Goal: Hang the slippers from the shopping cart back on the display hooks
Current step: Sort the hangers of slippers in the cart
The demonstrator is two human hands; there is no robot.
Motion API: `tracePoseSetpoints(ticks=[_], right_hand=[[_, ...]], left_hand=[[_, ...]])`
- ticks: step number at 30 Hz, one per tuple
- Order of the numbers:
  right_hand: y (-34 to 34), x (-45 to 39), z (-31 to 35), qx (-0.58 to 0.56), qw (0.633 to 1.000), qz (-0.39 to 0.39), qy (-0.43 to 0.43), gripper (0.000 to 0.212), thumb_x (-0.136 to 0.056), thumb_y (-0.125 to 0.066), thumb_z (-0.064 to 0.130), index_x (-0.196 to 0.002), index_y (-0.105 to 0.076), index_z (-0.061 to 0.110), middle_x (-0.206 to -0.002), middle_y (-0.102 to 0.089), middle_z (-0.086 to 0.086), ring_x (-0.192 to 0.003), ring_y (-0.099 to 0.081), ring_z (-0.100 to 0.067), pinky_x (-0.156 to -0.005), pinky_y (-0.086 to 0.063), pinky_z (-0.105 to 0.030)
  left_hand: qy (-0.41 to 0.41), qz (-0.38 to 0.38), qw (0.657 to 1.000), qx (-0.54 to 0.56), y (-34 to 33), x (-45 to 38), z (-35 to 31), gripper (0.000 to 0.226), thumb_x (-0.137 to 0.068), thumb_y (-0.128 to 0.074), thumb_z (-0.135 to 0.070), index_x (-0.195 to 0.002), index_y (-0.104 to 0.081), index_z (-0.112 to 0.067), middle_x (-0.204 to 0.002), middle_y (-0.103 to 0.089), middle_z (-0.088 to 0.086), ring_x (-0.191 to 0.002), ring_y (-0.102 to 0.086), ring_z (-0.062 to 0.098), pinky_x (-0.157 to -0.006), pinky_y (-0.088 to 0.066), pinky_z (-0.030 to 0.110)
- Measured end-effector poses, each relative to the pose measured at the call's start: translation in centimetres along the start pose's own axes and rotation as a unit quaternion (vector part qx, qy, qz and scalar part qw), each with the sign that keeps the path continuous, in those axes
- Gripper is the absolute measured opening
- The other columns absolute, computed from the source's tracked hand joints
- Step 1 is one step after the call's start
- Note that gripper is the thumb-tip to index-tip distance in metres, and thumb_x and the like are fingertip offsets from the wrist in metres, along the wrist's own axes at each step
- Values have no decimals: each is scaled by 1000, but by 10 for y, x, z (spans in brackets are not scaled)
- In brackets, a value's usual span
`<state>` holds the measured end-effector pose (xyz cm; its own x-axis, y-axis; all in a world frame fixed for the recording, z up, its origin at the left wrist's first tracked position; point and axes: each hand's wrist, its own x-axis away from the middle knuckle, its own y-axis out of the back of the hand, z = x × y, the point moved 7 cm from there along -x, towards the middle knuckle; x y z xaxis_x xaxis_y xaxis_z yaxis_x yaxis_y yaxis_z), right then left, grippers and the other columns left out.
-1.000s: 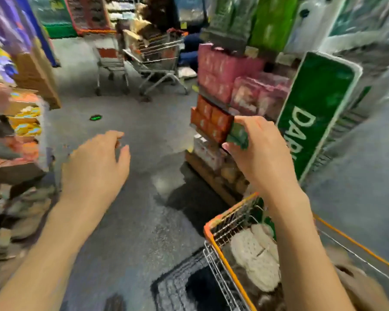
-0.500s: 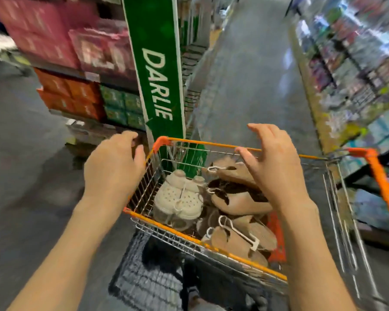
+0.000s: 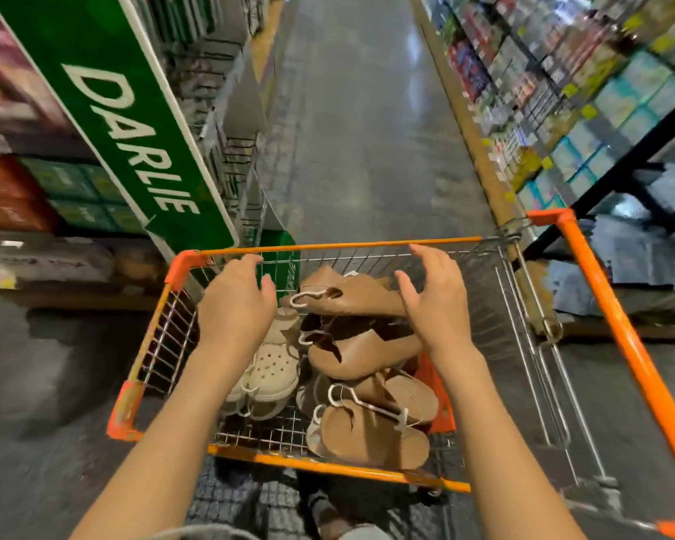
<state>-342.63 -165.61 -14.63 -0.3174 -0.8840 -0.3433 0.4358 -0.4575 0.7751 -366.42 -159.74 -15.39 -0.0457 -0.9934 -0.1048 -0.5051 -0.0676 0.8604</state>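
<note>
**Slippers all in cart, none hung**

While both hands hover over the shopping cart (image 3: 328,467), nothing's gripped: left hand (image 3: 236,305) loosely curled, right hand (image 3: 435,302) spread. Tan slippers (image 3: 363,350) and cream clogs (image 3: 275,370) lie piled inside. No display hooks clearly visible.

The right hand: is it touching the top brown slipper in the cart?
Cannot tell. In the head view the right hand hovers open over the cart, overlapping the top brown slipper; one view from above cannot show contact or a gap.
</note>
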Motion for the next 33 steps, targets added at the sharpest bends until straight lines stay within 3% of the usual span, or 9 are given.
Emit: tracePoseSetpoints(ticks=[2,9,14,18,22,25,29,31,33], right_hand=[[-18,-12,-16,-5,1000,6,-27,38,-87,-61,12,-123,-54,2,-121,-58,-14,-115,-51,-28,-98,-31,-23],[-93,-64,-66,-46,988,72,-127,37,-91,-52,8,-127,-50,0,-127,-54,-16,-121,-48,-29,-101,-34,-29],[-155,-86,-93,-58,954,201,-216,41,-94,-50,19,-133,-45,5,-133,-51,-14,-123,-46,-27,-100,-36,-34],[-200,-84,-102,-35,899,337,-277,52,-94,-51,34,-135,-43,4,-136,-49,-17,-125,-45,-31,-101,-36,-36],[-220,-79,-101,13,869,417,-268,53,-95,-46,40,-135,-44,6,-139,-47,-14,-127,-43,-31,-100,-34,-33],[-221,-75,-102,50,857,436,-270,45,-97,-43,33,-135,-45,8,-138,-47,-11,-127,-41,-30,-95,-35,-29],[-231,-76,-105,56,860,426,-276,43,-94,-45,34,-129,-51,9,-131,-55,-12,-120,-49,-29,-91,-36,-29],[-231,-75,-106,40,857,419,-296,42,-94,-45,33,-128,-51,9,-131,-54,-11,-122,-47,-29,-93,-35,-28],[-230,-73,-106,9,855,408,-321,37,-94,-48,31,-124,-54,9,-126,-57,-10,-120,-47,-29,-90,-35,-27]], left_hand=[[15,32,999,9,-28,-15,2,36,-94,-45,-23,-127,-52,-11,-119,-60,10,-106,-57,28,-82,-47,39],[83,126,988,14,-117,-67,10,39,-97,-40,-26,-130,-44,-7,-119,-56,14,-107,-55,31,-80,-47,40],[170,196,966,7,-171,-81,33,40,-97,-41,-26,-128,-40,-1,-123,-51,21,-111,-52,37,-86,-45,44],[254,257,932,40,-200,-74,57,42,-98,-35,-28,-128,-39,2,-128,-49,25,-115,-49,39,-92,-43,41],[249,288,923,60,-203,-69,59,33,-98,-39,-21,-118,-55,0,-120,-59,20,-111,-55,35,-77,-40,32],[265,289,917,71,-211,-70,69,27,-94,-44,-16,-111,-59,-2,-114,-63,18,-105,-58,34,-69,-36,28],[345,271,889,131,-223,-65,89,29,-92,-44,-15,-105,-60,5,-111,-62,26,-103,-59,40,-85,-49,38],[381,257,867,193,-232,-61,98,32,-92,-44,-17,-104,-59,8,-110,-61,31,-101,-58,44,-88,-50,47],[390,230,868,205,-224,-61,98,32,-92,-42,-17,-104,-59,8,-108,-60,29,-100,-57,42,-86,-48,45]])
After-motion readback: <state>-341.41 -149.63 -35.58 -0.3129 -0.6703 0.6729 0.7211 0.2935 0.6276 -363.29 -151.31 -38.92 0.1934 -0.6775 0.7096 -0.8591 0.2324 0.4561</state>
